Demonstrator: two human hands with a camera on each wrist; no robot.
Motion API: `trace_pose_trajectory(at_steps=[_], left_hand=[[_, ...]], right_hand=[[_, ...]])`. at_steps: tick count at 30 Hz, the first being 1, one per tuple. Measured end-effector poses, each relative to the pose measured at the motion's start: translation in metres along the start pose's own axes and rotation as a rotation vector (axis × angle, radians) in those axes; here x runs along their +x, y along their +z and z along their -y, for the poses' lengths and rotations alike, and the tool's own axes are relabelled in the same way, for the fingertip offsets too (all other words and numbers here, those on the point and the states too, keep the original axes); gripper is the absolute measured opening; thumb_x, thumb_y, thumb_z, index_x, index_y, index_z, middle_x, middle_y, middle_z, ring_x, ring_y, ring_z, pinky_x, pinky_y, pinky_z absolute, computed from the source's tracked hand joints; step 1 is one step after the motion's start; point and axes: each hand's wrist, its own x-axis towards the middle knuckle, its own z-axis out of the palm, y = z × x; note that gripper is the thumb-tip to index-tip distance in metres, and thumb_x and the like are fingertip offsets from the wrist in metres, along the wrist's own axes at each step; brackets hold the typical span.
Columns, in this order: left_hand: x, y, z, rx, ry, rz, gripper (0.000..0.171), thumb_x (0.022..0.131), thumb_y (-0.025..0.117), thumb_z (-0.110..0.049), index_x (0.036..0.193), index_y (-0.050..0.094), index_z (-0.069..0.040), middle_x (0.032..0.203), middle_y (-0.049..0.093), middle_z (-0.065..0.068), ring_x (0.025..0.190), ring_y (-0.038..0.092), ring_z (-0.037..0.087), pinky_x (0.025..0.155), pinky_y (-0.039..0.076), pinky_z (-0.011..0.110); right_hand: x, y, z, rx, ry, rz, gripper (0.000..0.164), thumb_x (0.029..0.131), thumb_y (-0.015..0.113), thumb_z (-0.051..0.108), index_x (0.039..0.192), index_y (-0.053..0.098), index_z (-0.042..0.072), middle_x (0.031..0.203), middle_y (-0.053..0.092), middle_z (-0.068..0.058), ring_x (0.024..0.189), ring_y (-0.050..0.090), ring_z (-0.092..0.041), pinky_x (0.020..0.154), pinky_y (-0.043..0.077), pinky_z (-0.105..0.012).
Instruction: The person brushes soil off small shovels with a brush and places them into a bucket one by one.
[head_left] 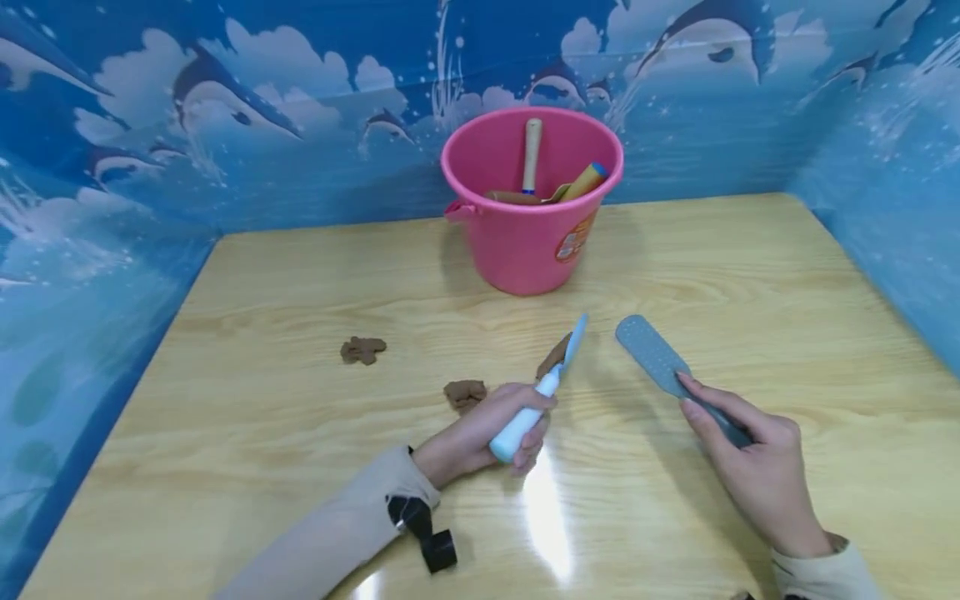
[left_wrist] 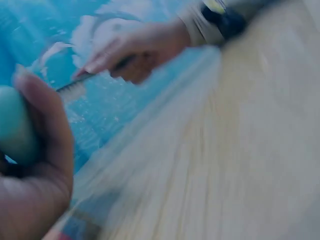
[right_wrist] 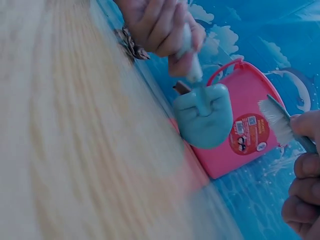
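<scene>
My left hand (head_left: 487,429) grips the pale blue handle of a small shovel (right_wrist: 205,122). Its blade points away from me, seen nearly edge-on in the head view. Against the blade's left side shows a brown clay-like lump (head_left: 553,357); whether it lies on the blade or behind it I cannot tell. On the right, the thumb and fingers of my right hand (head_left: 768,475) pinch a grey-blue brush (head_left: 651,354), held apart from the shovel. White bristles (right_wrist: 277,120) show in the right wrist view. The left wrist view is blurred.
Two brown clumps (head_left: 363,350) lie on the wooden table (head_left: 300,283), one near my left wrist. At the back stands a pink bucket (head_left: 517,250) with several handled tools inside. Blue dolphin-print sheeting (head_left: 322,150) borders the table's back and sides.
</scene>
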Motion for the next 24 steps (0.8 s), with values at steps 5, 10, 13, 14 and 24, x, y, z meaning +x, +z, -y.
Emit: trace_pose_trajectory(at_steps=[5,10,13,14,24], left_hand=[[-0.010,0.005,0.004,-0.104,0.019,0.065,0.014,0.096,0.038,-0.019,0.107,0.036,-0.010,0.049,0.048,-0.009,0.036,0.047,0.004,0.034,0.039,0.019],[-0.016,0.009,0.014,0.064,0.047,-0.128,0.010,0.092,0.046,-0.012,0.099,0.039,-0.010,0.051,0.048,-0.003,0.036,0.047,0.008,0.034,0.042,0.021],[-0.016,0.011,0.018,0.235,0.102,-0.271,0.014,0.090,0.050,-0.005,0.099,0.040,-0.005,0.055,0.052,0.001,0.035,0.045,0.008,0.033,0.041,0.021],[-0.017,0.012,0.018,0.288,0.122,-0.312,0.014,0.090,0.051,-0.004,0.099,0.040,-0.003,0.056,0.053,0.001,0.035,0.043,0.007,0.032,0.040,0.021],[-0.024,0.013,0.025,0.439,0.198,-0.366,0.019,0.094,0.049,-0.004,0.109,0.038,0.001,0.067,0.054,0.004,0.037,0.041,0.005,0.032,0.038,0.021]], right_hand=[[-0.002,0.001,0.005,0.020,0.060,0.032,0.031,0.081,0.064,-0.014,0.110,0.068,-0.005,0.117,0.068,0.006,0.109,0.061,0.000,0.093,0.045,-0.008],[-0.001,0.008,0.007,0.036,0.056,0.075,0.032,0.082,0.064,-0.015,0.112,0.067,-0.005,0.117,0.067,0.009,0.109,0.061,0.001,0.092,0.045,-0.007],[-0.001,0.012,0.006,0.042,0.009,0.086,0.034,0.079,0.066,-0.016,0.110,0.068,-0.005,0.114,0.069,0.006,0.107,0.063,-0.001,0.091,0.047,-0.009],[-0.001,0.013,0.005,0.051,-0.021,0.088,0.033,0.078,0.066,-0.017,0.108,0.069,-0.005,0.112,0.070,0.002,0.106,0.063,-0.002,0.090,0.048,-0.010],[0.006,0.040,0.003,0.040,-0.407,0.233,0.020,0.090,0.067,0.019,0.101,0.075,0.004,0.100,0.073,-0.004,0.092,0.067,-0.002,0.075,0.053,-0.010]])
